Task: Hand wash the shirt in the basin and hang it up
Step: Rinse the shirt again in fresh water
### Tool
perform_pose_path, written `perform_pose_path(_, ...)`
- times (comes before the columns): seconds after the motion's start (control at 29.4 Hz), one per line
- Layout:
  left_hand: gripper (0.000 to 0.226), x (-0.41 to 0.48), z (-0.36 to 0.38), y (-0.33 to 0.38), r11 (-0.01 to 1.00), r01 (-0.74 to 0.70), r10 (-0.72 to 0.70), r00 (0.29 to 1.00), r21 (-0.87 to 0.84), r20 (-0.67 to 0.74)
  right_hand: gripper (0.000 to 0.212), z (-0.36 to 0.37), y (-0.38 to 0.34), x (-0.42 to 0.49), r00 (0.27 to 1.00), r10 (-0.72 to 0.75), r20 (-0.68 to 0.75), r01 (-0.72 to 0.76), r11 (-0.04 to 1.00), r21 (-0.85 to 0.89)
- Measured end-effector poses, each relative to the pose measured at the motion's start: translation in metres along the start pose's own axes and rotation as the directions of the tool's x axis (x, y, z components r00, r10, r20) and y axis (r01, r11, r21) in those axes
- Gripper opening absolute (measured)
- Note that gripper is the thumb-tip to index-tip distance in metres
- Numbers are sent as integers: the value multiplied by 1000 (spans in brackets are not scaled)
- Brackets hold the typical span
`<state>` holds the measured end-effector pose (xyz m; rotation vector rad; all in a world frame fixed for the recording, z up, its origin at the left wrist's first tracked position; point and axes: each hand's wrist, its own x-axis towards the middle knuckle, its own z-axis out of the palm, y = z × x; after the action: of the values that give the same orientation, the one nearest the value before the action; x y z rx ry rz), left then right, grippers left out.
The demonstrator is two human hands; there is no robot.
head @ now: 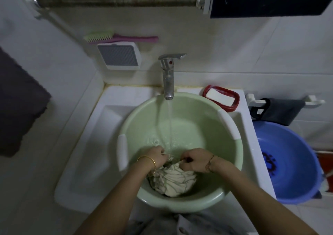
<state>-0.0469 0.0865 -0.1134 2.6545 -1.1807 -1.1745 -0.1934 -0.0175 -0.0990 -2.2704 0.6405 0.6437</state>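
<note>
A pale green plastic basin [198,119] sits in the white sink, holding shallow water. A cream shirt with thin green lines [173,180] lies bunched at the basin's near side. My left hand [156,156] grips a fold of the shirt at its top left. My right hand [195,159] grips the cloth just beside it, fists close together. Water runs from the metal tap [168,77] into the basin right behind my hands.
A white sink [93,144] surrounds the basin. A red soap dish with a white bar [220,96] sits at the back right. A blue basin [295,164] stands to the right, a dark cloth [277,110] on a rail above it. A brush [115,37] lies on a wall box.
</note>
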Motion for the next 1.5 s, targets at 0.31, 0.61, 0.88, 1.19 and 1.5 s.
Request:
perform_pose_path(0.31, 48, -18, 16, 7, 949, 33, 11, 990, 313, -140, 34, 7, 0, -5, 993, 102, 67, -104, 994, 25)
perform_pose_path(0.61, 38, -27, 28, 3, 966, 6, 68, 958, 258, -278, 63, 40, -11, -2, 977, 91, -191, -136, 962, -237)
perform_pose_path(0.88, 36, -29, 37, -1, 974, -89, 142, 956, 209, -255, 55, 47, -2, -2, 983, 47, -179, -56, 997, -47)
perform_pose_path(1.19, 43, -32, 39, -7, 973, -146, 183, 960, 181, -212, 48, 52, -6, -7, 975, 19, -221, -48, 991, -128)
perform_pose_path(1.5, 47, -39, 49, -16, 969, -168, 206, 954, 180, -217, 46, 59, -12, -9, 976, -3, -219, -17, 996, -89)
